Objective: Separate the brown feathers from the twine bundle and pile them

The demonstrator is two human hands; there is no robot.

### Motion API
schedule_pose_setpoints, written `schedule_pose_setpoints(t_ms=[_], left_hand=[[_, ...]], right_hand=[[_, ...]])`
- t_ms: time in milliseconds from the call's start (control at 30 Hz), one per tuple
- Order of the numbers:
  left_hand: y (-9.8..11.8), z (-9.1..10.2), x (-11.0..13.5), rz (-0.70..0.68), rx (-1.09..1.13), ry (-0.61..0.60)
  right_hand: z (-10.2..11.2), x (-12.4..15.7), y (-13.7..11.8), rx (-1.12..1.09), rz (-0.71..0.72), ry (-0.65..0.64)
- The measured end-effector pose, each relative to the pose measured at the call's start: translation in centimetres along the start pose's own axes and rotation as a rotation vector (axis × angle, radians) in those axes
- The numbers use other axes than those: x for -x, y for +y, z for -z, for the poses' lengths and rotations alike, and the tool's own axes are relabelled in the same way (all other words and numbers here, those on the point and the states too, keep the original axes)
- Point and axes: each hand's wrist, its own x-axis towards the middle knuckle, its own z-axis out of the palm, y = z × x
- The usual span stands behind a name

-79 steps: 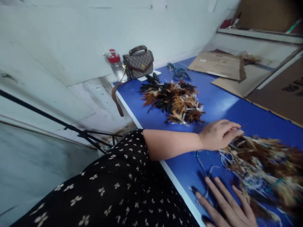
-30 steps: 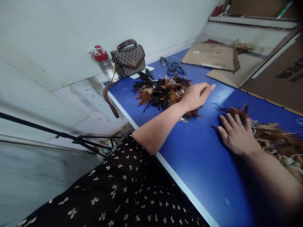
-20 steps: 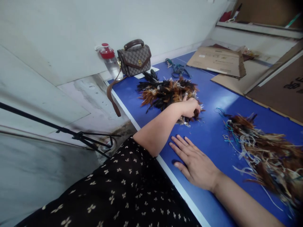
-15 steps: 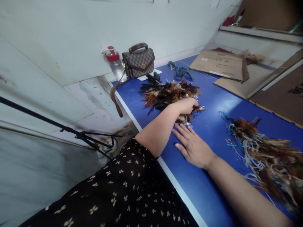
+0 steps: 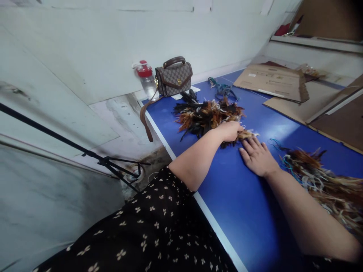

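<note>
My left hand rests at the near edge of a pile of brown, black and orange feathers on the blue table. Its fingers are closed on a small feather bunch, whose pale end sticks out to the right. My right hand lies flat and open on the tabletop, with its fingertips close by that pale end. Whether they touch it I cannot tell. Farther right, partly behind my right forearm, is a second heap of brown and cream feathers with white ribbons and blue-green strings.
At the back left stand a brown patterned handbag, its strap over the edge, and a red-capped bottle. Blue cords lie behind the pile. Cardboard pieces cover the back right. A black tripod stands left of the table.
My right hand has slid right and away from me along the table. A pale feather bunch now shows beyond my left fingers. The whole view has shifted slightly.
</note>
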Motion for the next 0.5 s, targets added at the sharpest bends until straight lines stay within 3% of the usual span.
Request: schedule_pose_setpoints(t_ms=[167,267,367,500], left_hand=[[-0.5,1.0,0.1,0.251,-0.055,0.176],[-0.6,1.1,0.3,0.359,-0.071,0.264],[-0.2,0.4,0.5,0.371,-0.066,0.299],[0.9,-0.5,1.1,0.347,-0.09,0.384]], right_hand=[[2.2,2.8,6.3,0.052,-0.232,0.041],[3.5,5.3,7.4,0.089,-0.271,0.083],[4.3,9.4,2.9,0.108,-0.192,0.093],[5.7,17.4,-8.7,-0.024,0.092,-0.006]])
